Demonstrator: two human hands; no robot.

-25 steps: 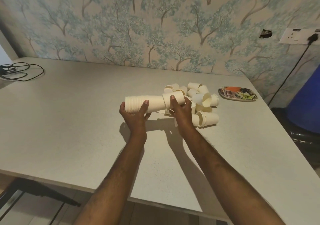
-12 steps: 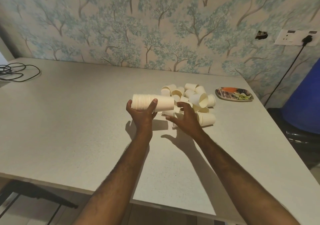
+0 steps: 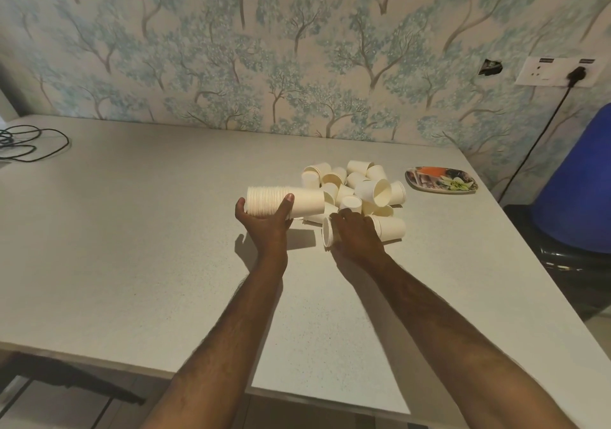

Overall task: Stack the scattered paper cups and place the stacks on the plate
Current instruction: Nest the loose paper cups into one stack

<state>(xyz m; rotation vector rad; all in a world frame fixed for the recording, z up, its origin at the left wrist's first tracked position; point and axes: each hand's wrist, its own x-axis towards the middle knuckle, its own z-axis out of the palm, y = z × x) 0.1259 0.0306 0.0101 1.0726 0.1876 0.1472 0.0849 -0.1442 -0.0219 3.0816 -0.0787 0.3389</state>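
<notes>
1 view only, from the head, looking down at both hands over the surface. The left hand holds the stack on its side just above the surface, thumb curled over the rims and fingers under them, the closed end pointing right toward the pile. The right hand lies palm down over a cup at the pile's near edge, fingers curled round it; the cup's rim faces left, near the stack's closed end. I judge this the pickup of the next cup.

To do it well, pinch the cup lightly by its wall so the paper does not crush, lift it free without dragging its neighbours, and line its mouth up with the stack's closed end before sliding it on. The left hand should keep the stack level and firm at the rims, so the nested cups do not slip apart.

The plate sits right of the pile, well apart from both hands and bearing no cups. Many loose cups remain, so the task looks far from done.
</notes>
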